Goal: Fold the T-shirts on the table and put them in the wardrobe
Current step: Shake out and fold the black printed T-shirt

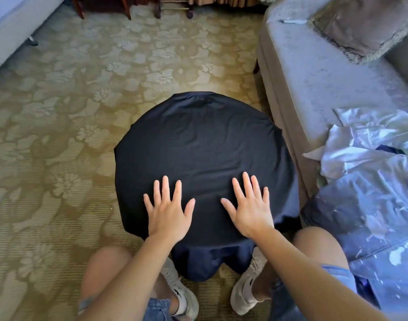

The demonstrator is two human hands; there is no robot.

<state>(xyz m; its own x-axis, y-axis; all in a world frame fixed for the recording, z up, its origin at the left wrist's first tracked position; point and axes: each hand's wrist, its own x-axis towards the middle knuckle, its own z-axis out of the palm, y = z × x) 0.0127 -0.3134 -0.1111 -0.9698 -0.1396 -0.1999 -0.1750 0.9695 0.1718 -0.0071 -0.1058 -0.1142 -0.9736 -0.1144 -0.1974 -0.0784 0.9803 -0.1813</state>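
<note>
A dark navy T-shirt [203, 144] is spread flat over a small round table, which it hides completely; its hem hangs over the near edge between my knees. My left hand [168, 212] lies palm down on the near left part of the shirt, fingers spread. My right hand [249, 207] lies flat on the near right part in the same way. Neither hand grips the cloth.
A grey sofa [314, 72] stands close on the right with a cushion [360, 24] and a heap of pale and dark clothes [369, 154]. Patterned carpet [70, 100] covers the floor to the left and ahead. Furniture legs [126, 10] stand at the far edge.
</note>
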